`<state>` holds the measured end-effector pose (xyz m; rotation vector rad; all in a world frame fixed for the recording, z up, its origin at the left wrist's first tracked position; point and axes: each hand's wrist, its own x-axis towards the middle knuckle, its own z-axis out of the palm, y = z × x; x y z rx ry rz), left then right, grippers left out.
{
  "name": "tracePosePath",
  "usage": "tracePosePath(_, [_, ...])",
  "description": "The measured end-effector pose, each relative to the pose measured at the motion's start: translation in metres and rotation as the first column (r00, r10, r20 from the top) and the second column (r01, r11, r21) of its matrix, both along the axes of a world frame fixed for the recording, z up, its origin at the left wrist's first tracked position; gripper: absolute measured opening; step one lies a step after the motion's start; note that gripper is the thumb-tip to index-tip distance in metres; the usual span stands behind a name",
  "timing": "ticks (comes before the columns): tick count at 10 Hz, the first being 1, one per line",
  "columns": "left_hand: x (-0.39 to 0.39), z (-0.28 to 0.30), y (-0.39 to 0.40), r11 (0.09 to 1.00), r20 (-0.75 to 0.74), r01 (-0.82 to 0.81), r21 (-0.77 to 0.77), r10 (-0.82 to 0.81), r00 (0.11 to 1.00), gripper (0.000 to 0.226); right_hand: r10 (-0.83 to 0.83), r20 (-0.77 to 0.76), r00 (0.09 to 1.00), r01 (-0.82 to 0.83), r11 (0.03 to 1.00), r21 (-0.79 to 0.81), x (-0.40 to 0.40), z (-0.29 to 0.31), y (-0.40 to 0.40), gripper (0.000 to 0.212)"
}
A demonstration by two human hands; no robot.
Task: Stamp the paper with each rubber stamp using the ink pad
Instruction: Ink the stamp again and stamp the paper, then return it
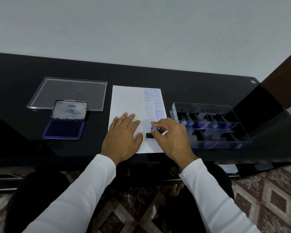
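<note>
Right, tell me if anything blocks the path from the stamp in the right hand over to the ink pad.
The left hand, flat on the paper, lies between the stamp gripped by the right hand and the open ink pad. The stamp would need to pass over or around it. Nothing else visible intervenes.

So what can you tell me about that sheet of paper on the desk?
The paper is a white sheet lying flat on the black desk, between the open ink pad and the clear stamp box. Its right side carries columns of blue prints: SAMPLE, AIR MAIL, FRAGILE. The left hand rests flat on it; the right hand holds a stamp down on it.
</note>
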<state>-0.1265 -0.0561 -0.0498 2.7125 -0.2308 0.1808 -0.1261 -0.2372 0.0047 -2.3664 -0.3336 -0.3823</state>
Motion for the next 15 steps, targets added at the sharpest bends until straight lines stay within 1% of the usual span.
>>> tracePosePath(1, [0.001,0.0,-0.001,1.0,-0.007,-0.002,0.004,0.002,1.0,0.053,0.006,-0.003,1.0,-0.006,1.0,0.003,0.0,0.0,0.0,0.019])
tracePosePath(2, [0.001,-0.001,-0.001,1.0,-0.009,-0.004,0.007,0.004,1.0,0.053,0.003,-0.042,0.999,-0.002,1.0,0.017,0.001,0.001,0.0,0.018])
tracePosePath(3, [0.0,-0.001,0.0,1.0,0.004,0.004,0.006,-0.004,1.0,0.053,-0.05,-0.007,0.999,0.05,0.995,0.089,0.001,0.006,-0.002,0.017])
tracePosePath(4, [-0.001,-0.002,0.0,1.0,0.019,0.007,0.009,-0.007,1.0,0.055,-0.175,-0.063,0.982,0.186,0.93,0.318,0.002,0.017,-0.009,0.016])
tracePosePath(5, [-0.001,-0.002,0.001,1.0,0.013,0.004,0.015,-0.005,1.0,0.057,-0.257,-0.188,0.948,0.317,0.818,0.48,0.006,0.024,-0.016,0.016])
tracePosePath(6, [-0.001,-0.002,0.0,1.0,0.018,0.001,0.019,-0.002,1.0,0.059,-0.251,-0.264,0.931,0.361,0.731,0.579,0.008,0.027,-0.022,0.02])
tracePosePath(7, [-0.001,-0.003,0.0,1.0,0.015,0.002,0.024,-0.002,1.0,0.058,-0.234,-0.311,0.921,0.383,0.681,0.624,0.007,0.027,-0.021,0.02])
tracePosePath(10, [0.0,-0.004,0.0,1.0,0.012,0.0,0.022,-0.001,1.0,0.058,-0.237,-0.328,0.914,0.398,0.672,0.624,0.008,0.025,-0.021,0.02])
tracePosePath(13, [0.002,-0.005,0.001,1.0,0.018,0.001,0.025,-0.001,1.0,0.057,-0.254,-0.321,0.913,0.402,0.7,0.59,0.007,0.022,-0.022,0.019])
tracePosePath(15, [0.0,-0.005,0.0,1.0,0.014,0.003,0.022,-0.003,1.0,0.057,-0.255,-0.317,0.913,0.401,0.699,0.592,0.008,0.021,-0.022,0.018])
